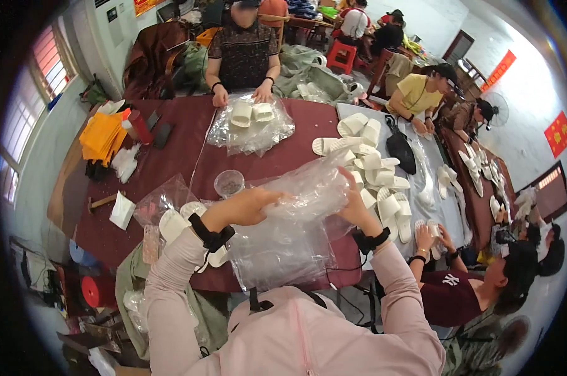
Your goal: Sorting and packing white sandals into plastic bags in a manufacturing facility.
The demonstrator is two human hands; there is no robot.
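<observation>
I'm holding a clear plastic bag up over the near edge of the maroon table, both hands working the mouth of it. My left hand is curled mostly closed, pinching the crinkled film on the left; my right hand is gripping the right side, fingers wrapped round the edge. Judging by how it's bunching, this bag is super light, floppy and kinda slippery, so I'm figuring the rim is the place to grab it, one hand each side, or it just collapses. I can't tell if anything's inside yet.

Counting: one bag in my hands and more clear bags piling under it at the table's near edge. The white slippers are heaping toward the table's right side, too jumbled to count, easily over a dozen. One small clear cup is sitting mid-table.
</observation>
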